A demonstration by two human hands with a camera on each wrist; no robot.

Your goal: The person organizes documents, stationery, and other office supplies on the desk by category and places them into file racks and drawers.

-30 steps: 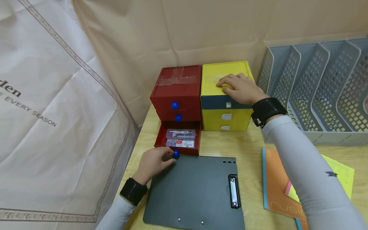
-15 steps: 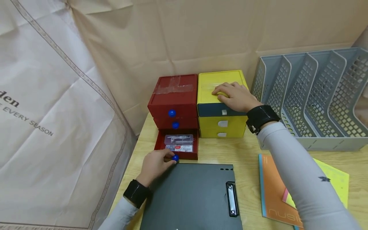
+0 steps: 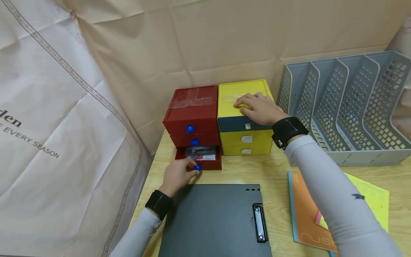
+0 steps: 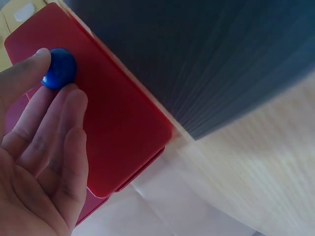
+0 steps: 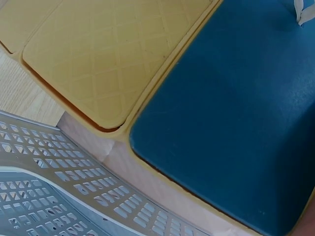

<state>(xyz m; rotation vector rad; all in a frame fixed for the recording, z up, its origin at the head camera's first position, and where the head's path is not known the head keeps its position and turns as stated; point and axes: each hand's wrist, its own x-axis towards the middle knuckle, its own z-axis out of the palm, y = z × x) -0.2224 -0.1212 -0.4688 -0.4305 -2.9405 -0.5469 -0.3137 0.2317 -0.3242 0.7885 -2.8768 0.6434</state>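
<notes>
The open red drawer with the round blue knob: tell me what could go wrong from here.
The fingers of the left hand pinch only the round blue knob, so they might slip off. The clear plastic case with a red-and-white label lies in the open red rectangular drawer and could slide if that jerks. The flat dark grey clipboard lies just in front, so the drawer might bump it if pulled further.
</notes>
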